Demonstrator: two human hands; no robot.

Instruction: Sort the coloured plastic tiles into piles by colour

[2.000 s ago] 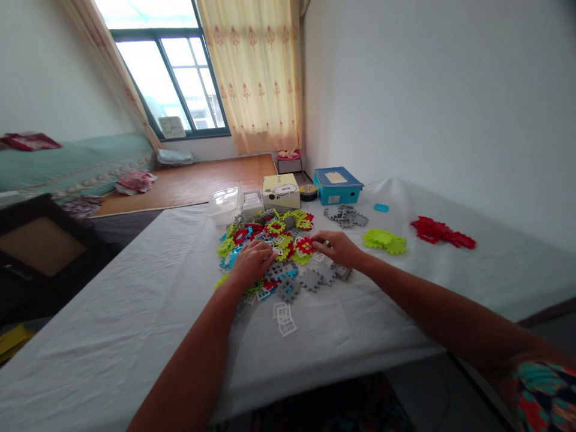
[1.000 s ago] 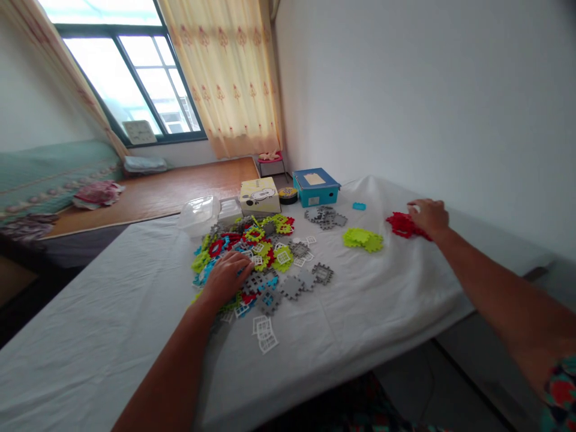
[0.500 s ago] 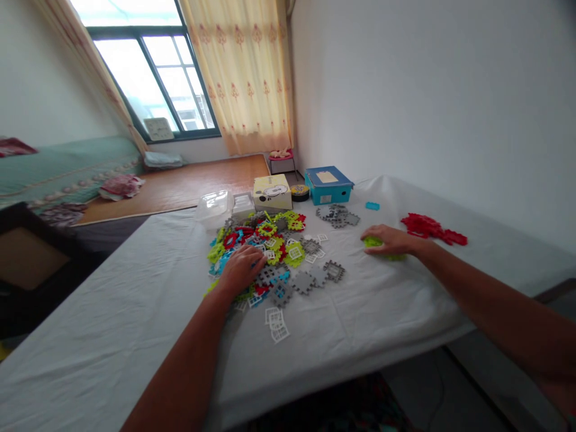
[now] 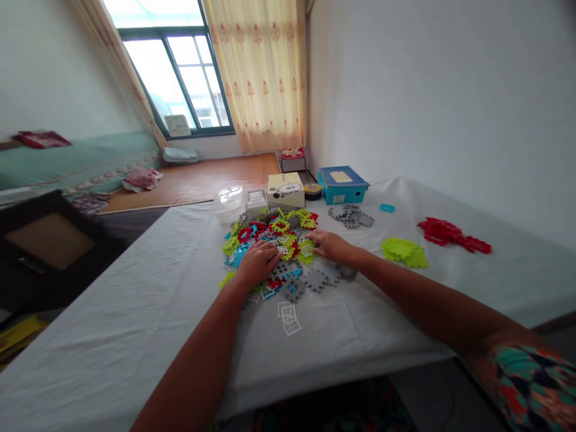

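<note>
A mixed pile of flat plastic building tiles (image 4: 274,237), green, red, blue, grey and white, lies in the middle of the white-covered table (image 4: 112,312). My left hand (image 4: 258,263) rests palm down on the near left of the pile, fingers spread. My right hand (image 4: 327,245) lies on the pile's right edge, fingertips on green and white tiles. Sorted groups lie to the right: grey tiles (image 4: 351,216), green tiles (image 4: 404,251), red tiles (image 4: 450,234) and one blue tile (image 4: 386,208). Whether either hand grips a tile is hidden.
At the table's far edge stand a clear plastic tub (image 4: 228,201), a cream box (image 4: 285,189), a blue box (image 4: 342,185) and a dark round tin (image 4: 312,191). Loose white tiles (image 4: 288,318) lie near me. A white wall borders the right; a bed is far left.
My right hand went out to the red tiles on the right, came back past the green tiles, and is again on the mixed pile. My left hand stayed on the pile.
</note>
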